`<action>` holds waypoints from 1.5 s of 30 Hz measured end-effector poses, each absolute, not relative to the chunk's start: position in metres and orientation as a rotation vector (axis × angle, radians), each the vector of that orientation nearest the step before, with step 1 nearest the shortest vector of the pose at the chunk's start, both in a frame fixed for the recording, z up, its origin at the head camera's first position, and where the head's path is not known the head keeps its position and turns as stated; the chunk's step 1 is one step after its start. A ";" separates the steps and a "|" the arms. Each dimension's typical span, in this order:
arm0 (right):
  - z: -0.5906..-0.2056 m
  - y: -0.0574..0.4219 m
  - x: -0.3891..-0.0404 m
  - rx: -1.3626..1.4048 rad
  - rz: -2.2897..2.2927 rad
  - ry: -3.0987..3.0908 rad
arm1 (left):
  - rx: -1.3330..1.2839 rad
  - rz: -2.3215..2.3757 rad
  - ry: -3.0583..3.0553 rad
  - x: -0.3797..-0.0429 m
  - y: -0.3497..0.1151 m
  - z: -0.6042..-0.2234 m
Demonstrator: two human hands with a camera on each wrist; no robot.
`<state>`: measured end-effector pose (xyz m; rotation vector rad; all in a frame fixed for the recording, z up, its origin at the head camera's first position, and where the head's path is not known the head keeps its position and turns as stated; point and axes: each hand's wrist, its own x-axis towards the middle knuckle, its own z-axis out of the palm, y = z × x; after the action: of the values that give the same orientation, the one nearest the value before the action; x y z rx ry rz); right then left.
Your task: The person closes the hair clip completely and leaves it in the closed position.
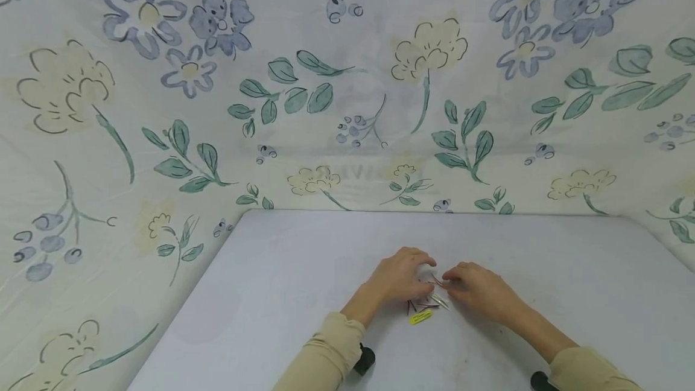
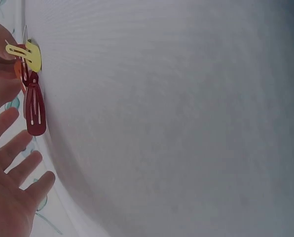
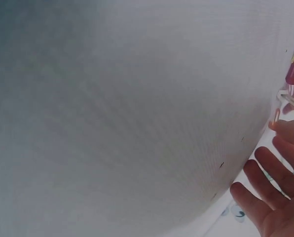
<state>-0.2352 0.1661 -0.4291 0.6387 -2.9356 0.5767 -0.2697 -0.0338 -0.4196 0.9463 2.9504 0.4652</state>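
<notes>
Evidently, someone picks through hair clips (image 1: 420,317) on the worktop (image 1: 260,318), five o'clock in head view.
Right hand (image 1: 480,291) seemingly pinches an orange clip (image 1: 441,285); left hand (image 1: 399,277) arches loosely, fingers apart. Next likely calls for a careful lift.

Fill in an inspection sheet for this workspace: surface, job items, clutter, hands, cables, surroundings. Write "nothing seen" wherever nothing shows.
Surface: white tabletop, with a few small dark specks in the right wrist view.
Job items: snap hair clips in a close group, among them a yellow clip, a dark red clip, a whitish clip and an orange clip; exact count unclear.
Clutter: nothing seen.
Hands: left hand is beside the clips, thumb and index finger apart; right hand appears to pinch the orange clip.
Cables: nothing seen.
Surroundings: floral-printed sheet behind and at the sides of the table.
</notes>
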 end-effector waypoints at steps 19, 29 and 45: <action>-0.427 0.162 -0.240 0.612 0.567 -2.986 | 0.872 0.452 2.927 -0.269 -0.027 -0.421; -0.426 0.159 -0.239 0.619 0.545 -2.984 | 0.862 0.439 2.931 -0.269 -0.025 -0.421; -0.427 0.159 -0.241 0.569 0.555 -3.011 | 0.877 0.414 2.937 -0.270 -0.025 -0.422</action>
<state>-0.2406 0.1587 -0.4269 0.5693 -3.0110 0.5547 -0.2701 -0.0250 -0.4216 0.8766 2.9373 0.4142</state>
